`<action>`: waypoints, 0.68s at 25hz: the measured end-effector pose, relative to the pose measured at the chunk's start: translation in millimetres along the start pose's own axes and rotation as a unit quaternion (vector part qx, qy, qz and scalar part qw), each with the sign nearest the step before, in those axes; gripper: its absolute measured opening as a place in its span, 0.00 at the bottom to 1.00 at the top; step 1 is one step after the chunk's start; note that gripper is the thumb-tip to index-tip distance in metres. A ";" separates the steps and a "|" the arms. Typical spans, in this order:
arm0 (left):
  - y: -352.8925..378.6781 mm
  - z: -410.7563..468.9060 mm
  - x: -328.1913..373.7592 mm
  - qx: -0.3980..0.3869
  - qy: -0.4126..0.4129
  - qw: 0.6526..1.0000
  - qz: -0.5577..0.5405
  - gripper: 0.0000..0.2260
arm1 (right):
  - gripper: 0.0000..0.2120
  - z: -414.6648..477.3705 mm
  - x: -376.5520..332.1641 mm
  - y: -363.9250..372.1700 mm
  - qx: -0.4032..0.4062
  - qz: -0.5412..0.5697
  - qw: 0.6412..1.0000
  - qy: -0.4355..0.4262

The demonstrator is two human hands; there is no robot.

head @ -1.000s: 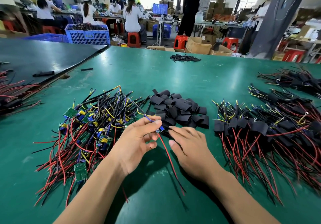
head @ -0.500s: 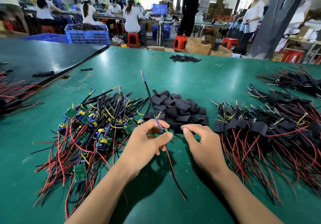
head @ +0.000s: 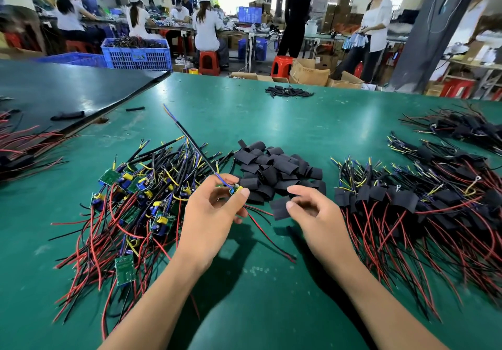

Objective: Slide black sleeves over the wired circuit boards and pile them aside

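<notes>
My left hand [head: 210, 214] pinches a small wired circuit board [head: 234, 189]; its black and blue leads stick up and away, and its red and black wires trail down onto the table. My right hand [head: 312, 215] pinches a flat black sleeve [head: 279, 208] just right of the board, a small gap between them. A heap of loose black sleeves [head: 274, 169] lies right behind both hands. The pile of bare wired boards [head: 130, 200] is on the left. Sleeved boards [head: 407, 203] are piled on the right.
The green table [head: 271, 295] carries a small far heap of sleeves [head: 288, 91], another wire bundle [head: 461, 127] at far right and red wires [head: 21, 143] at far left by a dark board [head: 68, 89]. People work at benches beyond.
My right hand reached into the sleeve heap and has come back holding one flat sleeve. My left hand lifted the board, its leads swinging upright, and holds it beside the sleeve.
</notes>
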State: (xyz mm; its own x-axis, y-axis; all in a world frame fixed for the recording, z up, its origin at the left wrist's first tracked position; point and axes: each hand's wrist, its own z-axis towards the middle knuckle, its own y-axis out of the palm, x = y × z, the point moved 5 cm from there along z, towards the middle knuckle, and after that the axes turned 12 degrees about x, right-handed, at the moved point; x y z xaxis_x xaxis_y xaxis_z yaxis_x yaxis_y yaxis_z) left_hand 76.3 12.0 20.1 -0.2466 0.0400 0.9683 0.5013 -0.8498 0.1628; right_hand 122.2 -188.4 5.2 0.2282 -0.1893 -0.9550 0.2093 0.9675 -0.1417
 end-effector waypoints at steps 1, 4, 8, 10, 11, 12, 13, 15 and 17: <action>-1.3 0.9 -0.2 0.004 -0.006 1.000 -0.013 0.07 | 0.13 2.5 1.9 -2.0 0.011 0.035 0.999 0.020; -4.6 3.8 -1.3 0.018 -0.024 0.999 -0.036 0.09 | 0.12 10.2 8.7 -8.6 0.050 0.083 0.993 0.069; -1.3 2.8 -4.0 0.012 -0.051 0.998 -0.037 0.14 | 0.11 12.1 10.0 -5.3 0.031 0.177 0.977 0.112; 1.7 1.0 -4.8 -0.003 -0.050 0.998 -0.033 0.17 | 0.11 10.3 8.0 -0.4 0.005 0.214 0.969 0.125; 3.3 0.0 -4.7 -0.013 -0.047 0.998 -0.029 0.18 | 0.11 9.1 7.0 1.4 -0.006 0.222 0.967 0.127; 4.5 -0.9 -5.0 -0.023 -0.043 0.999 -0.019 0.18 | 0.10 7.8 5.9 3.1 -0.014 0.226 0.966 0.125; 5.4 -1.6 -5.2 -0.031 -0.038 0.999 -0.006 0.16 | 0.08 6.3 4.6 4.7 -0.022 0.223 0.967 0.121; 6.0 -2.5 -6.0 -0.037 -0.034 0.999 0.012 0.11 | 0.07 3.4 1.4 6.7 -0.039 0.205 0.972 0.103; 5.1 -2.7 -7.5 -0.033 -0.039 0.999 0.001 0.06 | 0.07 1.5 -0.7 7.1 -0.047 0.181 0.979 0.085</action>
State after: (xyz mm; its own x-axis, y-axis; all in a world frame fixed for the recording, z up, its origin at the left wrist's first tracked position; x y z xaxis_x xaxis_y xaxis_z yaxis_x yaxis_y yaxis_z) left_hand 78.4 5.9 13.2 -0.1779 0.0767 0.9810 0.4459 -0.8824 0.1499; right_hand 125.0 -181.6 5.2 0.1075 0.1922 -0.9755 0.0541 0.9786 0.1987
